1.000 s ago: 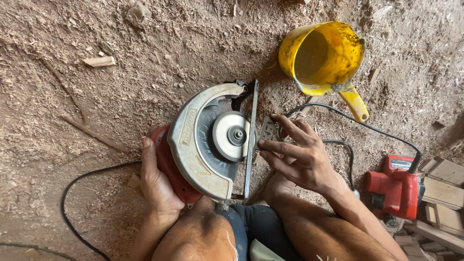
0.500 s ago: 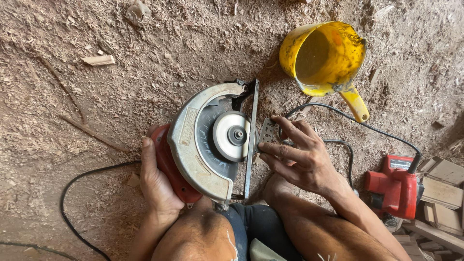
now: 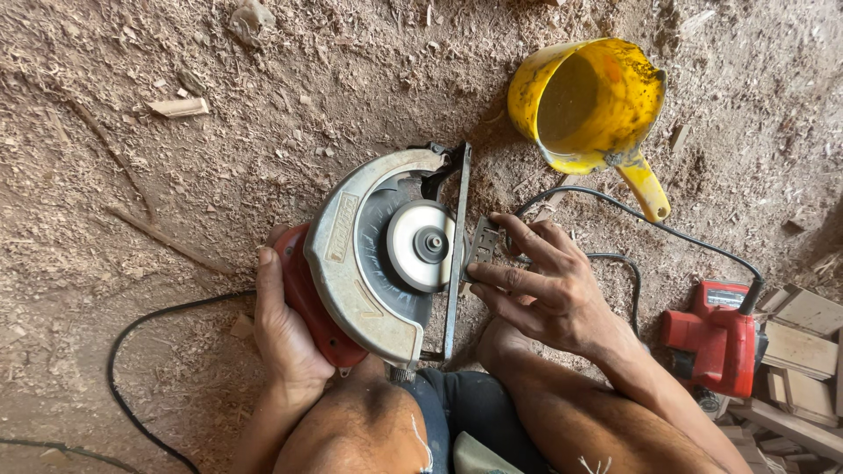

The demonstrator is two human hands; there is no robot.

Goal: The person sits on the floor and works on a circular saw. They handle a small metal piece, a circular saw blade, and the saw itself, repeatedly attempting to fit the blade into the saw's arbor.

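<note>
Ground: sawdust-strewn earth floor (image 3: 263,105), loose and fibrous.
Saw: red-bodied circular saw with grey metal guard (image 3: 369,263), on its side between the knees.
Change: almost none; saw unmoved, right fingers shifted slightly.
Left hand (image 3: 285,338): curled round the red housing.
Right hand (image 3: 549,285): fingers spread, tips pressing the flat steel base plate (image 3: 457,254).
Beyond: battered yellow plastic jug (image 3: 593,105); red power tool (image 3: 716,338); black cable (image 3: 132,369).

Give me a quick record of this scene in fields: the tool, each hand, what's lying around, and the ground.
Tool: circular saw with grey metal blade guard and red body, lying on its side
Left hand: left hand grips the saw's red body
Right hand: right hand, fingers on the saw's flat metal base plate
Nearby: yellow plastic jug with handle, lying tipped; red power tool; black cable; wood offcuts
Ground: sawdust-covered floor
</note>
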